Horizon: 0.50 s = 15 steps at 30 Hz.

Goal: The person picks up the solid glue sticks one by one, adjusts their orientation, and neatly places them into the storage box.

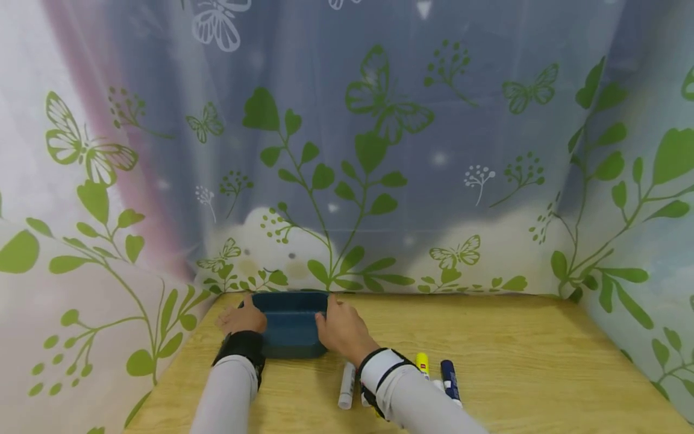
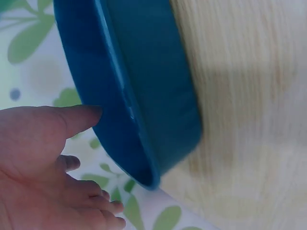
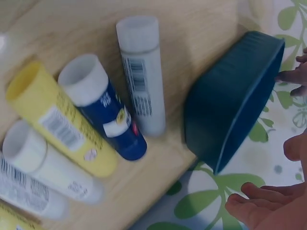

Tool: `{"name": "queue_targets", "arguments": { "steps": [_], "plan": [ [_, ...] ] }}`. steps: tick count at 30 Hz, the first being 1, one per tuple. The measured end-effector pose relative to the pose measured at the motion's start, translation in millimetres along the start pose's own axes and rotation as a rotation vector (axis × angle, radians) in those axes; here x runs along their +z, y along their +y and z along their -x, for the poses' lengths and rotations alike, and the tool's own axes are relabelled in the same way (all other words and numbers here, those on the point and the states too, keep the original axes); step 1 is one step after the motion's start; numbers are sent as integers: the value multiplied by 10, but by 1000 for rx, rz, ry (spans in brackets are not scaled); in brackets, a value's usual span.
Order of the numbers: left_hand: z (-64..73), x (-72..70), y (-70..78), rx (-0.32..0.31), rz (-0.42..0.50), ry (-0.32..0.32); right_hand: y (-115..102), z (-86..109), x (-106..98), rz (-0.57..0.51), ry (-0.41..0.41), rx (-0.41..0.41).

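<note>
A dark teal rectangular plastic bin stands at the table's back edge, its inside bare. At its left end is my left hand; in the left wrist view the thumb reaches over the rim while the other fingers lie loosely extended beside the bin. My right hand is at the right end. The right wrist view shows its fingers relaxed and spread, a gap between them and the bin. Under the right forearm lie several glue sticks, among them a white one.
In the right wrist view, a blue glue stick and a yellow one lie side by side, with more white ones near them. Leaf-and-butterfly patterned curtains hang behind and beside the wooden table.
</note>
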State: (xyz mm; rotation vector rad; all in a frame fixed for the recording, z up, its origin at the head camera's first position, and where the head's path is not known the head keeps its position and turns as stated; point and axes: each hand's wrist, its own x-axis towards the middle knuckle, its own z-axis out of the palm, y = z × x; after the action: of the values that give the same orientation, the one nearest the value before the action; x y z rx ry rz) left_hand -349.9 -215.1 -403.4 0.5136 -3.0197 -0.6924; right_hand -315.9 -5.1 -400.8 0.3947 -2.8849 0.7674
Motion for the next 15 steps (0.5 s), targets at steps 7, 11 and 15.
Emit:
{"name": "queue_targets", "arguments": {
  "steps": [7, 11, 15],
  "plan": [
    [184, -140, -79, -90, 19, -32, -47, 68, 225, 58, -44, 27],
    [284, -167, -107, -108, -12, -51, -26, 111, 335, 125, -23, 6],
    [229, -127, -165, -132, -17, -82, 9, 130, 367, 133, -6, -2]
  ]
}}
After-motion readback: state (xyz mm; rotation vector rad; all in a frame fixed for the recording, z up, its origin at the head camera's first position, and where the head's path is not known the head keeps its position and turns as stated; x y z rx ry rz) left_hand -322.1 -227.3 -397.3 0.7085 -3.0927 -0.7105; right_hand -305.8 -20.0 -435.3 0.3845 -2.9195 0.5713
